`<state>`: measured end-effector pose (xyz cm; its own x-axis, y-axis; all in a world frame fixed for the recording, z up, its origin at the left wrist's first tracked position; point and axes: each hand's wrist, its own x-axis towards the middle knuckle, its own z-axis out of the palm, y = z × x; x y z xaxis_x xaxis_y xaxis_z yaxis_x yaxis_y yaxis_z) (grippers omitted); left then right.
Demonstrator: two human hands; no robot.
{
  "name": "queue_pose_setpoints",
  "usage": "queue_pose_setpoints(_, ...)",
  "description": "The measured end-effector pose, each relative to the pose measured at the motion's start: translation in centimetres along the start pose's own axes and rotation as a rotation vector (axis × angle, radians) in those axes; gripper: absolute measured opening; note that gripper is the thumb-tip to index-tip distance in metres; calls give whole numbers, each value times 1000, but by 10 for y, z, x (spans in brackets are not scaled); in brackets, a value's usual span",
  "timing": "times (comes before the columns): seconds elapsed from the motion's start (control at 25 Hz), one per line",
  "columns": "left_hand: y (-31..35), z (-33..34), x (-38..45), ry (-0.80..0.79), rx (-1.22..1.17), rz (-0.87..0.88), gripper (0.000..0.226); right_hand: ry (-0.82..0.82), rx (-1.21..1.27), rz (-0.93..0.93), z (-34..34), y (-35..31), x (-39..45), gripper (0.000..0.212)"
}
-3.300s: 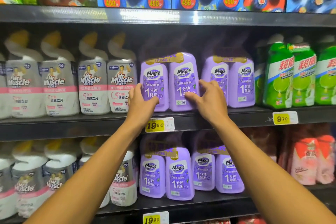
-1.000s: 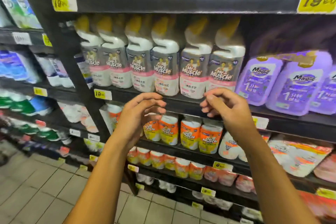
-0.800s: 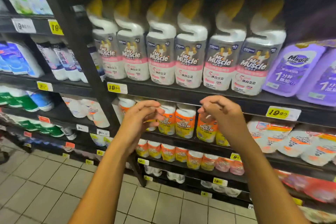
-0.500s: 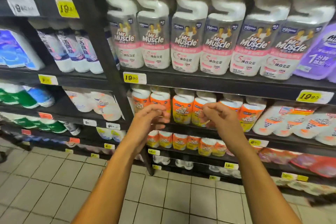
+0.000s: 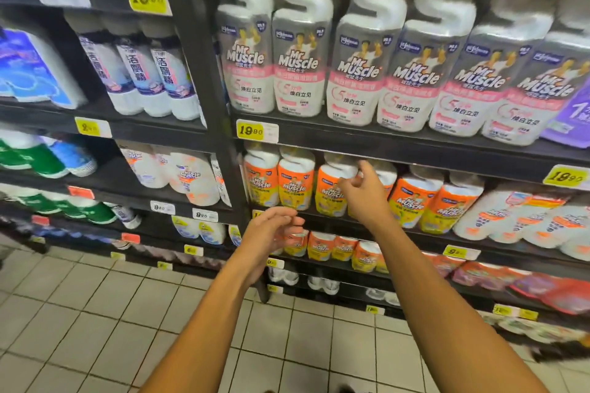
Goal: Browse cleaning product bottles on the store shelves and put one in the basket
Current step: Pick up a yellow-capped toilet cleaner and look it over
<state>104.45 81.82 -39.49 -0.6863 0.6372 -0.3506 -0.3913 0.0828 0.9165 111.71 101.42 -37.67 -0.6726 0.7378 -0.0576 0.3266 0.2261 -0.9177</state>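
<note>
A row of orange-and-yellow Mr Muscle bottles (image 5: pixel 295 183) stands on the middle shelf, their white necks tucked under the shelf above. My right hand (image 5: pixel 365 193) is raised in front of one of these orange bottles (image 5: pixel 329 191), fingers loosely spread near its white neck, holding nothing. My left hand (image 5: pixel 271 234) hovers lower and to the left, fingers loosely curled, empty. Above them stand several silver-and-pink Mr Muscle bottles (image 5: pixel 357 73). No basket is in view.
A black shelf upright (image 5: pixel 204 99) divides the racks. Left of it stand white-and-blue bottles (image 5: pixel 140 73) and green bottles (image 5: pixel 35 163). A purple bottle (image 5: pixel 574 118) shows at the right edge. Smaller orange bottles (image 5: pixel 341 249) fill the lower shelf. Beige tiled floor (image 5: pixel 95 313) lies below.
The view has dropped from the purple bottles down and left to the orange ones. My right hand has risen toward an orange bottle's neck; my left hand has sunk lower.
</note>
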Motion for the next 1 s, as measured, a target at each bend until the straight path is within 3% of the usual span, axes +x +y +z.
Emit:
queue_pose_setpoints(0.08, 2, -3, 0, 23, 4, 0, 21, 113, -137, 1, 8, -5, 17, 13)
queue_pose_setpoints(0.2, 3, -7, 2, 41, -10, 8, 21, 202, -290, 7, 13, -2, 29, 23)
queue_pose_setpoints(0.44, 3, -8, 9, 51, -45, 12, 21, 175, -443, -16, 8, 1, 37, 42)
queue_pose_setpoints(0.6, 9, -1, 17, 63, -55, 21, 19, 174, -576, -68, -5, 2, 38, 37)
queue_pose_setpoints(0.72, 15, 13, 33, 100, 128, 59, 16, 225, -655, -186, -11, 4, 31, 32)
queue_pose_setpoints(0.8, 22, 30, 50, 95, 339, 171, 35, 268, -695, -303, -14, 9, 21, 29)
queue_pose_setpoints(0.88, 32, 48, 67, -6, 433, 337, 59, 278, -727, -401, -16, 14, 12, 32)
queue_pose_setpoints(1.0, 34, 73, 94, -134, 546, 386, 60, 344, -824, -536, -20, 25, 4, 36)
